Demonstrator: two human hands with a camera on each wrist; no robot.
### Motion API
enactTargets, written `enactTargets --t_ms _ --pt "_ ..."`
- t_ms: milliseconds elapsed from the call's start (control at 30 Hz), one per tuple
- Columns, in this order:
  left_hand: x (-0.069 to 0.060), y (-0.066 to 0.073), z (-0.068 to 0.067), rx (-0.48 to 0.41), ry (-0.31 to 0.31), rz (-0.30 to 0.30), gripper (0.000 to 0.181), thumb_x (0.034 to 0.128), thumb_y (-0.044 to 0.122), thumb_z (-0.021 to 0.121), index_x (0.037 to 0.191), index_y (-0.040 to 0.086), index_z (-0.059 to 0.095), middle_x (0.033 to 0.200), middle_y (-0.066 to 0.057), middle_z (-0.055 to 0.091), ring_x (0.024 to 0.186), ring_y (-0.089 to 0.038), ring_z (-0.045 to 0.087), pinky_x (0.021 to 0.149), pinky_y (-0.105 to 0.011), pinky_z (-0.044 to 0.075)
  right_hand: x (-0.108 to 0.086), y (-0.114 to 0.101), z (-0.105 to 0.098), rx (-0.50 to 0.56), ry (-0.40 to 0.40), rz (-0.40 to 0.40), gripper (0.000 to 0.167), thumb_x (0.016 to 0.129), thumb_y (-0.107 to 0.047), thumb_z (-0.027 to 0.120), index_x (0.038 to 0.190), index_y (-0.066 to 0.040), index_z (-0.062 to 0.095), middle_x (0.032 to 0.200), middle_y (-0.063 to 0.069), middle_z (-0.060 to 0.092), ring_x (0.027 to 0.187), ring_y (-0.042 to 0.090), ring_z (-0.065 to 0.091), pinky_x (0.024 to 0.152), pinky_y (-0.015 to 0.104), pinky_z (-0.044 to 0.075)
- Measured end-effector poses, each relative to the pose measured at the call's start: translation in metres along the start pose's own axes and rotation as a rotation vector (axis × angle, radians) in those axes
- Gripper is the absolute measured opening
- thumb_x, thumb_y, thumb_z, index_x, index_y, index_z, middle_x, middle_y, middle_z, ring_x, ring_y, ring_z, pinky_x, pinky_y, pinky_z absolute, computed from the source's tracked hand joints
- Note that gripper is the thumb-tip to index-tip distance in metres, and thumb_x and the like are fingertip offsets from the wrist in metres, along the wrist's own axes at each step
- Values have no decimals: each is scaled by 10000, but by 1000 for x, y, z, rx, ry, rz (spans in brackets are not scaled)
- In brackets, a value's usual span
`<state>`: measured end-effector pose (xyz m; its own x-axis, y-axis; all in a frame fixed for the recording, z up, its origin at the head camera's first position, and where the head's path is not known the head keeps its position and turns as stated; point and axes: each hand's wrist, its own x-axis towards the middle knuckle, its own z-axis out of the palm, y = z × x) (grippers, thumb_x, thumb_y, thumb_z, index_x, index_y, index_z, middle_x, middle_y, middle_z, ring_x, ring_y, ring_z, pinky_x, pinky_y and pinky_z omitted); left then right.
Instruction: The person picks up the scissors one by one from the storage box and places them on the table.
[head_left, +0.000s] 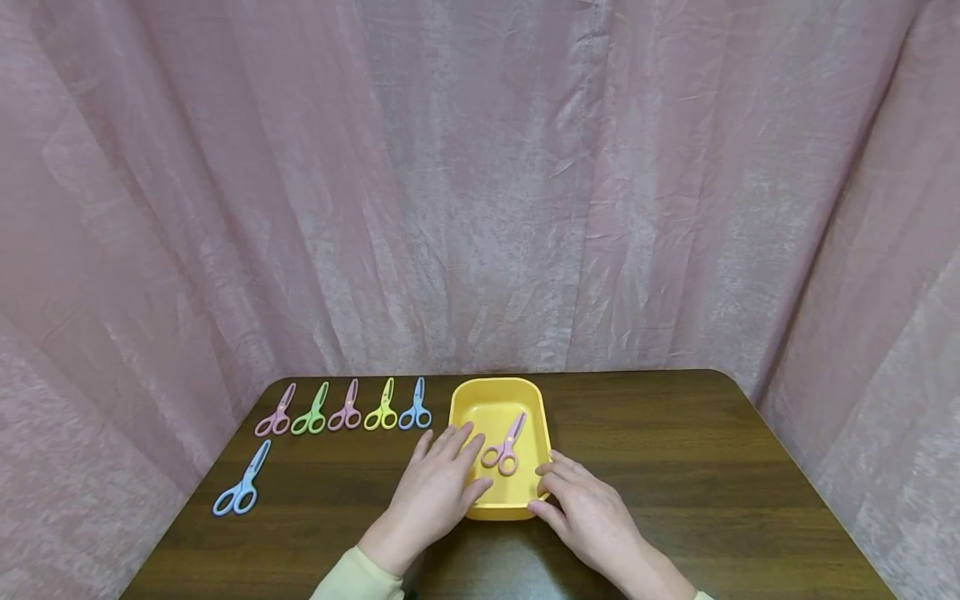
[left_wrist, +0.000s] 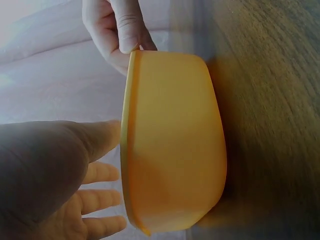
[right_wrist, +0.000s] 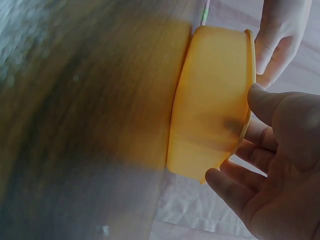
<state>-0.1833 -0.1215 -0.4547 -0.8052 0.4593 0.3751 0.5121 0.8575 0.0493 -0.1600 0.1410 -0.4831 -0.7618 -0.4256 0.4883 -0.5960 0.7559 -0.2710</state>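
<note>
A yellow plastic tray (head_left: 501, 512) stands on the table, and a pair of pink scissors (head_left: 508, 446) lies inside it with the blades pointing away. My left hand (head_left: 435, 492) is over the tray's left rim, its fingers fairly straight and the thumb above the near left corner. At the near right corner my right hand (head_left: 592, 508) holds the rim between thumb and fingers. The left wrist view shows the tray's outer wall (left_wrist: 175, 135) from the near side, with the right thumb on its rim. The scissors are hidden in both wrist views.
Left of the tray is a row of scissors: pink (head_left: 277, 415), green (head_left: 311, 412), pink (head_left: 347, 410), yellow (head_left: 382, 408) and blue (head_left: 416, 408). Another, larger-looking blue pair (head_left: 243, 483) lies nearer at the left. Pink curtains (head_left: 480, 208) surround the brown wooden table (head_left: 675, 442).
</note>
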Motion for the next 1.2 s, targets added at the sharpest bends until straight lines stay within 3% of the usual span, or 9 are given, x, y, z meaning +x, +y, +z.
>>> enactTargets --t_ms 667,1000,1200 --pt "21 1 23 -1 -29 22 472 1032 405 786 1374 84 733 1458 -180 682 1340 -395 658 1164 -640 446 -1 1 1 -2 11 -2 197 934 -333 887 947 -207 737 1229 -13 770 1392 278 650 1017 476 599" --pt "37 5 34 11 -30 52 337 1025 397 792 1184 101 778 1338 -181 736 1249 -361 708 1142 -636 477 -1 1 1 -2 10 -6 202 937 -332 885 967 -184 752 1235 -6 769 1391 278 650 1021 475 596" --pt "43 8 37 5 -112 32 268 1030 363 780 1152 125 779 1334 -175 742 1226 -363 722 1157 -621 471 0 0 1 6 -6 1 193 951 -331 873 958 -195 736 1244 0 764 1406 279 638 1026 476 593"
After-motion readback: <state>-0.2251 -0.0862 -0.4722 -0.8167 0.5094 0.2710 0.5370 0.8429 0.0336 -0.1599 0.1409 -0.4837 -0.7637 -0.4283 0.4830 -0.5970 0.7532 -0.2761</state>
